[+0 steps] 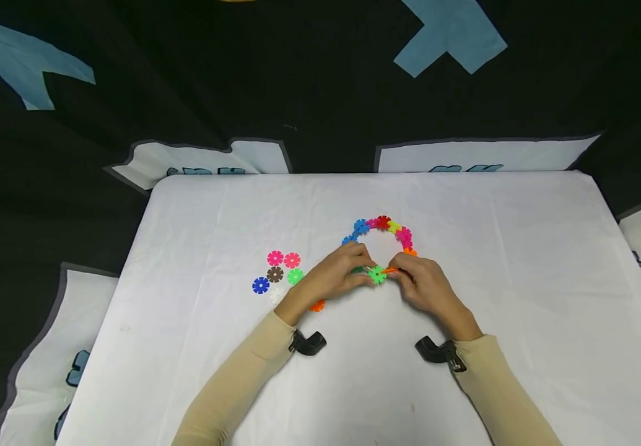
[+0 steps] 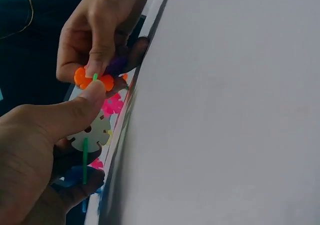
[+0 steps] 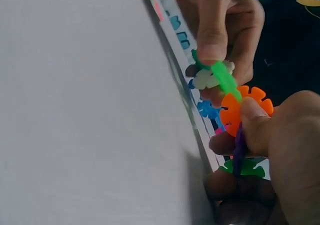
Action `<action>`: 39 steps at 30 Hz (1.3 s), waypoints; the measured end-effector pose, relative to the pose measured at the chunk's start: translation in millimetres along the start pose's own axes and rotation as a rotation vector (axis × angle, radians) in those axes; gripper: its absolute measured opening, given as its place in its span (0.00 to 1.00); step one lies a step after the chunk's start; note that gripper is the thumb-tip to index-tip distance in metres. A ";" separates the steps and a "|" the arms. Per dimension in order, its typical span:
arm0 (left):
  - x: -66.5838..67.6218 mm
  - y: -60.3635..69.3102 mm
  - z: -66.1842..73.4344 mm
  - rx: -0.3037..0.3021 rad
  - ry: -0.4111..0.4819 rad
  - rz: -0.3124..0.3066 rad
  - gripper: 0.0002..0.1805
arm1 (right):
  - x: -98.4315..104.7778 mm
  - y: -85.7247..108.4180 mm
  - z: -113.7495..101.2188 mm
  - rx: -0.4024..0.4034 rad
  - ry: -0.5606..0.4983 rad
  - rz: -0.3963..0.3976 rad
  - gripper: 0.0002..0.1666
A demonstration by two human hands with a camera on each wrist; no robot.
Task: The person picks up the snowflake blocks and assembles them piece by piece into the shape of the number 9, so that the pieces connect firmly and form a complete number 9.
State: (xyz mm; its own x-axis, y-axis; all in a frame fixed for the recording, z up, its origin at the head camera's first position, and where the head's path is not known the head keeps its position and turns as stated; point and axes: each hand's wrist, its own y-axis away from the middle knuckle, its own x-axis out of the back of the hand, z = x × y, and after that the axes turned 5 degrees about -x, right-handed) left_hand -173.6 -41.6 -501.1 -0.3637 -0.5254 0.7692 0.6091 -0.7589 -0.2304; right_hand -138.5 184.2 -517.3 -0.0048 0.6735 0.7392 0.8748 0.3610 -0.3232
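Note:
A curved chain of notched plastic interlocking discs (image 1: 383, 222) in several colours lies on the table and runs into both hands. My left hand (image 1: 342, 271) pinches the chain's left part, by a bright green disc (image 1: 377, 275) and a white disc (image 2: 90, 135). With thumb and fingers, my right hand (image 1: 426, 286) pinches an orange disc (image 3: 231, 114), with a purple disc (image 3: 240, 147) beside it. Green and orange discs meet edge to edge between the two hands; how deep their slots engage, I cannot tell. Fingers cover part of the chain.
Loose discs lie left of my left hand, among them a pink (image 1: 275, 258), a brown (image 1: 275, 274), a blue (image 1: 261, 285) and an orange one (image 1: 317, 306) partly under the wrist. White cloth covers the table (image 1: 521, 279); a dark curtain (image 1: 320, 93) hangs behind.

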 end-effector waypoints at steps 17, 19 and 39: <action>21.2 13.8 -1.0 0.098 -0.104 -0.046 0.18 | 9.2 -0.2 -0.9 -0.066 0.073 -0.158 0.11; 31.7 19.4 -3.1 0.102 -0.091 -0.009 0.18 | 10.2 -1.3 -1.6 -0.068 0.070 -0.157 0.11; 59.6 124.7 -36.2 0.437 -0.269 -0.172 0.56 | 27.4 -2.9 3.8 -0.094 0.075 -0.111 0.11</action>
State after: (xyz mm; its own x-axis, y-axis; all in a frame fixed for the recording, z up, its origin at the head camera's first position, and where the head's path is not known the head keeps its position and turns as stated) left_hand -144.8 -181.5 -505.6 -0.3256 -0.2468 0.9127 0.8139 -0.5644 0.1377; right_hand -143.0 204.0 -498.4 -0.0709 0.5817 0.8103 0.9125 0.3659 -0.1828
